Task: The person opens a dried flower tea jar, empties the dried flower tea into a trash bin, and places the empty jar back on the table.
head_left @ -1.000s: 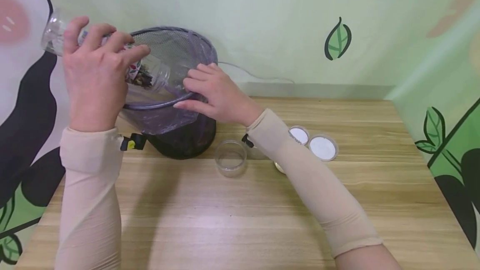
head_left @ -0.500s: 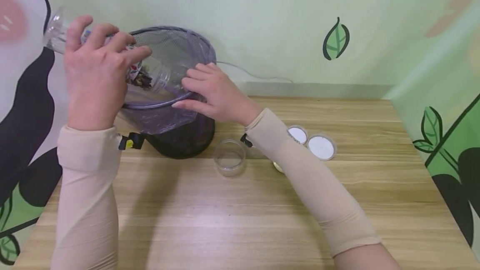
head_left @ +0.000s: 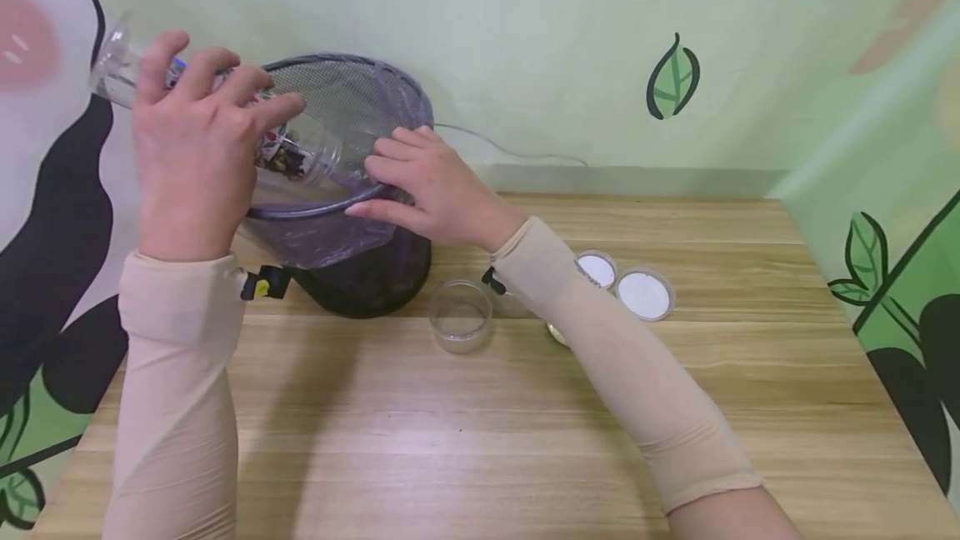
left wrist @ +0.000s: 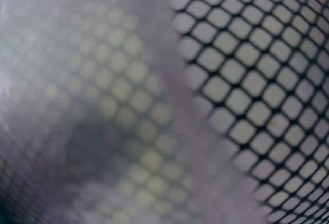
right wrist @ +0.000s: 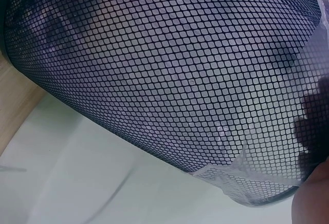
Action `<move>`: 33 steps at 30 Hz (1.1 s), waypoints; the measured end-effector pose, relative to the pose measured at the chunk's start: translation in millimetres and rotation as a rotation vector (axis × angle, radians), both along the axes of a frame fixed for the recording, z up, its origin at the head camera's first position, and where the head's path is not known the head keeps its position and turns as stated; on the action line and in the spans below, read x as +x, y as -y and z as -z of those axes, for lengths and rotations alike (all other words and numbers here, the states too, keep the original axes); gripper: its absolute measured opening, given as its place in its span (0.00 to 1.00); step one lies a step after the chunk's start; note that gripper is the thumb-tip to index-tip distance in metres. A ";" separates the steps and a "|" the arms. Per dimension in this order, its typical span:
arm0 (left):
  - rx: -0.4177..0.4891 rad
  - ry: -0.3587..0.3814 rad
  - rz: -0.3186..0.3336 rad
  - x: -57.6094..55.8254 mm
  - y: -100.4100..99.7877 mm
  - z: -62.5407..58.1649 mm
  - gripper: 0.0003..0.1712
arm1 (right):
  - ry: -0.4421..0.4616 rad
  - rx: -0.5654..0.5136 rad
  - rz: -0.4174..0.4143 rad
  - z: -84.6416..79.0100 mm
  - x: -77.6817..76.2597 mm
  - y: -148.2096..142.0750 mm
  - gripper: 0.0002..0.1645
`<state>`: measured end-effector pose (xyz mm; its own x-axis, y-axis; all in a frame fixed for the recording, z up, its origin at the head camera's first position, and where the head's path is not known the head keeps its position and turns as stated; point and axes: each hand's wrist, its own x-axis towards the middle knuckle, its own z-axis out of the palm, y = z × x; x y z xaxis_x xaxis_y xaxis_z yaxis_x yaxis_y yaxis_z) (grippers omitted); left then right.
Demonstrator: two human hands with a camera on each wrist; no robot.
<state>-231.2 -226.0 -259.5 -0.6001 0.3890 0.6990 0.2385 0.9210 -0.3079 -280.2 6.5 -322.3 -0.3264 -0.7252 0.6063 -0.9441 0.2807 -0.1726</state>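
Note:
My left hand (head_left: 198, 140) holds a clear jar (head_left: 116, 73) from above, fingers curled over its side. The jar lies slanted with its mouth end lower, inside the opening of a mesh wastebasket (head_left: 367, 273). Dark bits (head_left: 287, 158) sit in the jar near its mouth, beside a printed label. My right hand (head_left: 427, 182) grips the near right part of the basket's rim, fingers over the edge and thumb outside. A thin purple bag (head_left: 322, 244) lines the basket and folds over the rim. The left wrist view has only blurred mesh and bag film; the right wrist view shows the basket's mesh side (right wrist: 169, 80).
A clear round tub (head_left: 460, 319) stands on the wooden table (head_left: 465, 440) right of the basket. Two white-topped round containers (head_left: 645, 296) are farther right, and a gold-edged one (head_left: 557, 333) is partly hidden by my right forearm. A patterned cloth wall (head_left: 540, 48) rises behind.
The jar and my left hand have shifted very slightly to the right, and the dark bits in the jar look rearranged. My right hand stays at the rim.

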 end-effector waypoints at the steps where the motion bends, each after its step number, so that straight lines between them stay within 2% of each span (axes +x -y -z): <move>1: -0.010 0.003 -0.007 -0.3 0.1 0.0 0.24 | 0.000 0.002 0.001 -0.1 -0.1 0.0 0.22; 5: -0.038 0.020 -0.031 0.1 0.4 0.1 0.23 | 0.001 0.006 0.002 -0.5 -0.6 0.3 0.22; 9: -0.003 0.041 -0.031 1.4 -0.6 -0.2 0.23 | 0.006 0.008 0.004 -0.6 -0.5 0.5 0.22; 14: 0.025 0.065 -0.065 4.2 -1.1 0.3 0.30 | 0.009 0.016 0.005 -0.8 0.3 0.6 0.22; 20: 0.036 0.030 -0.046 2.4 -1.0 0.6 0.27 | 0.003 0.017 0.010 -0.5 -0.7 1.4 0.22; 23: 0.013 0.019 -0.039 2.6 -0.6 0.3 0.25 | 0.002 0.019 0.011 -0.1 -0.8 1.9 0.22; 30: 0.021 -0.027 -0.069 3.6 0.3 2.4 0.31 | 0.009 0.017 0.006 0.1 0.0 2.6 0.22; 33: 0.033 -0.006 -0.086 3.4 -0.2 2.6 0.28 | 0.003 0.016 0.009 -0.7 -0.2 2.7 0.22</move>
